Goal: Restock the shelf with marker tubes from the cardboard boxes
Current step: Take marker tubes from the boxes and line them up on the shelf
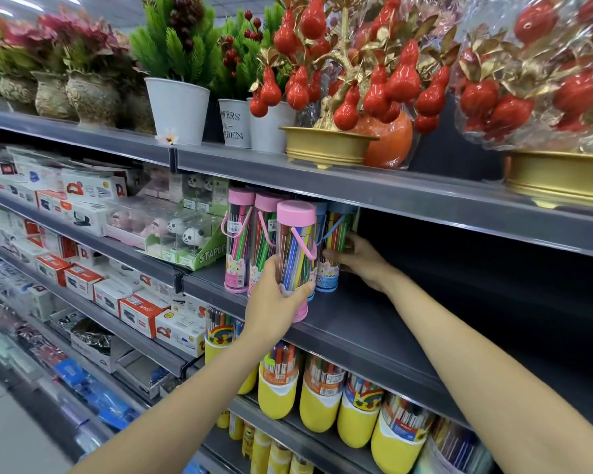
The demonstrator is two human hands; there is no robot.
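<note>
Store shelving ran across the view, and its middle shelf (374,323) was mostly bare to the right. The left hand (274,302) gripped a pink-capped marker tube (295,254) at the shelf's front edge, while the right hand (360,258) curled around a blue tube (332,248) behind. Placing was underway; next, each tube needed setting upright beside the 2 pink ones.

left hand (275,300) gripping pink-capped marker tube (295,258), right hand (360,260) on blue tube (332,248)
</note>
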